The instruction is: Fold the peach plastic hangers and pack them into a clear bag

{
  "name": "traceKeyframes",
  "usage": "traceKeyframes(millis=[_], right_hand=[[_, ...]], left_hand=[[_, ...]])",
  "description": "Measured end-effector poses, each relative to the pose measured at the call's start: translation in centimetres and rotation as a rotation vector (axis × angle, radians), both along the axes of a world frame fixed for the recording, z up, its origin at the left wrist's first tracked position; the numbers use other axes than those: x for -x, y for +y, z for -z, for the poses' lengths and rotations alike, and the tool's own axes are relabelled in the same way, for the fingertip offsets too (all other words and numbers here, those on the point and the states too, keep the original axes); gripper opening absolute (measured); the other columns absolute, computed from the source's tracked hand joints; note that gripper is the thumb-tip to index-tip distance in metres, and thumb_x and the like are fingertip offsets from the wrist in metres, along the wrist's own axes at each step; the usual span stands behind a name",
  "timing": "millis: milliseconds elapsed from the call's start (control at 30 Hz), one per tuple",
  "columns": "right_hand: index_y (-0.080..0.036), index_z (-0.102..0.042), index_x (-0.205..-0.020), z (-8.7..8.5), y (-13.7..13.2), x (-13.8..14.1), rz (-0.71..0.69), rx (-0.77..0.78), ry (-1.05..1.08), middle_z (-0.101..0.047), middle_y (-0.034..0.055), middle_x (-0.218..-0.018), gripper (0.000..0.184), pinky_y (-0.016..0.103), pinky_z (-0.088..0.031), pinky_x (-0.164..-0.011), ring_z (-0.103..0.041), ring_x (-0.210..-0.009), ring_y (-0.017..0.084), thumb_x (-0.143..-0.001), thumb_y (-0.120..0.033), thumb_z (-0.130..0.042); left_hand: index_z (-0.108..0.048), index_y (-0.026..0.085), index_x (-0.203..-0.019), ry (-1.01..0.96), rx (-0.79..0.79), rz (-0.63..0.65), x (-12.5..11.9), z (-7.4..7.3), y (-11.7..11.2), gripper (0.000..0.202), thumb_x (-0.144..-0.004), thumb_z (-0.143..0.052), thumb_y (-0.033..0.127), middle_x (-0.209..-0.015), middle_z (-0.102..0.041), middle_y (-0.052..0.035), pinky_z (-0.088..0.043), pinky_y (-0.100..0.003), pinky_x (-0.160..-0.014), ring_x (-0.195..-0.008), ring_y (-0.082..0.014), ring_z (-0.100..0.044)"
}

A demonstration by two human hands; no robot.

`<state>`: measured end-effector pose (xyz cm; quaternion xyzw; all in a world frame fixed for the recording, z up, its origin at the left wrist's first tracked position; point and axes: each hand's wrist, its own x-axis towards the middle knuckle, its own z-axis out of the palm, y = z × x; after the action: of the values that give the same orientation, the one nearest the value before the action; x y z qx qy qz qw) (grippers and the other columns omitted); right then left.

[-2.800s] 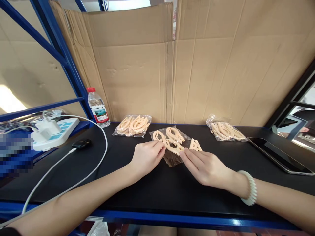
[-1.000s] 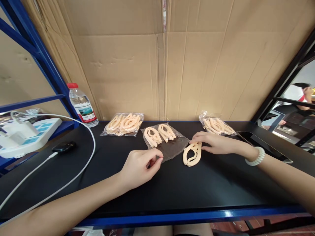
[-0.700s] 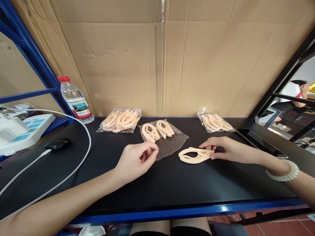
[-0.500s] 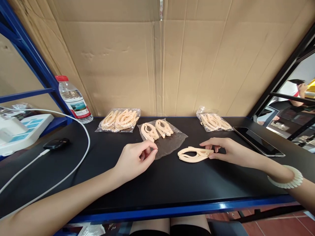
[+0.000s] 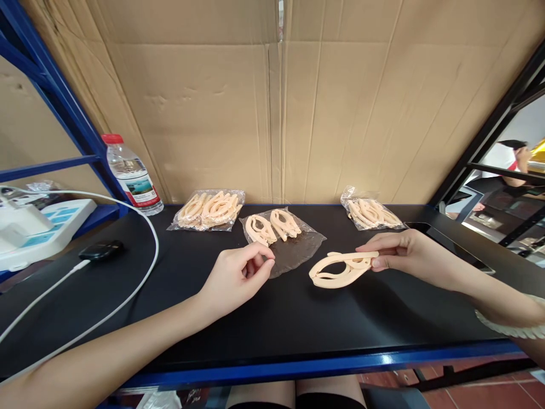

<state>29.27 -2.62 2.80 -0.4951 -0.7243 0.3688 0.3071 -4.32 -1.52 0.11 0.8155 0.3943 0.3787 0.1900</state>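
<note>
My right hand pinches one end of a peach plastic clip and holds it just above the black shelf top. My left hand rests on the shelf with thumb and fingers pinched on the near edge of a clear plastic bag. Two more peach clips lie on the far part of that bag.
Two sealed bags of clips lie at the back, one left and one right. A water bottle, a power strip, a white cable and a black device are at left. A tablet lies at right. Cardboard backs the shelf.
My right hand drew one clip off the bag, laid it to the right, turned it sideways and has now lifted it slightly. My left hand slid back to the bag's near edge.
</note>
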Motion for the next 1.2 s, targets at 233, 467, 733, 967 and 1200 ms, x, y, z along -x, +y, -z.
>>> traceKeyframes(millis=[233, 467, 733, 967, 1200], right_hand=[[-0.026, -0.077, -0.095, -0.5, -0.8, 5.3, 0.034, -0.198, 0.226, -0.072, 0.0045, -0.091, 0.023, 0.031, -0.06, -0.073, -0.068, -0.081, 0.019, -0.072, -0.031, -0.077], [-0.021, -0.074, -0.1, 0.6, -0.3, 9.1, -0.113, -0.001, 0.445, -0.064, 0.0068, -0.105, 0.027, 0.031, -0.062, -0.072, -0.067, -0.087, 0.017, -0.074, -0.028, -0.075], [-0.014, -0.071, -0.102, 1.1, 0.2, 9.0, -0.036, 0.161, 0.525, -0.073, 0.0073, -0.088, 0.031, 0.028, -0.062, -0.066, -0.071, -0.069, 0.015, -0.076, -0.031, -0.075], [-0.015, -0.069, -0.106, 1.5, 0.0, 9.1, -0.056, 0.02, 0.501, -0.073, 0.0058, -0.084, 0.027, 0.027, -0.062, -0.063, -0.071, -0.069, 0.016, -0.082, -0.027, -0.069], [-0.02, -0.066, -0.118, 2.0, 0.1, 8.3, -0.166, -0.547, 0.155, -0.071, 0.0078, -0.109, 0.035, 0.03, -0.061, -0.082, -0.07, -0.093, 0.019, -0.083, -0.017, -0.068]], left_hand=[[-0.053, 0.017, -0.116, -0.39, 0.754, 0.213, -1.3, -1.3, -1.4, 0.044, -0.083, -0.063, 0.043, -0.095, -0.068, -0.0065, -0.052, -0.023, -0.049, -0.056, -0.0131, -0.067], [-0.064, 0.012, -0.103, -0.465, 0.774, 0.104, -0.6, -1.0, -0.8, 0.033, -0.082, -0.069, 0.038, -0.069, -0.067, 0.0003, -0.049, -0.015, -0.048, -0.05, -0.0073, -0.063], [-0.064, 0.012, -0.105, -0.435, 0.744, 0.092, -0.6, -1.4, -0.5, 0.032, -0.081, -0.07, 0.032, -0.06, -0.066, 0.0024, -0.05, -0.015, -0.047, -0.047, -0.0078, -0.062], [-0.067, 0.012, -0.102, -0.491, 0.765, 0.071, -0.6, -1.6, -0.6, 0.028, -0.08, -0.071, 0.03, -0.068, -0.067, 0.0015, -0.05, -0.014, -0.046, -0.047, -0.0063, -0.061], [-0.07, 0.009, -0.09, -0.662, 0.884, 0.06, -0.4, -1.7, -0.4, 0.023, -0.078, -0.074, 0.028, -0.068, -0.066, 0.0003, -0.053, -0.015, -0.049, -0.047, -0.0043, -0.055]])
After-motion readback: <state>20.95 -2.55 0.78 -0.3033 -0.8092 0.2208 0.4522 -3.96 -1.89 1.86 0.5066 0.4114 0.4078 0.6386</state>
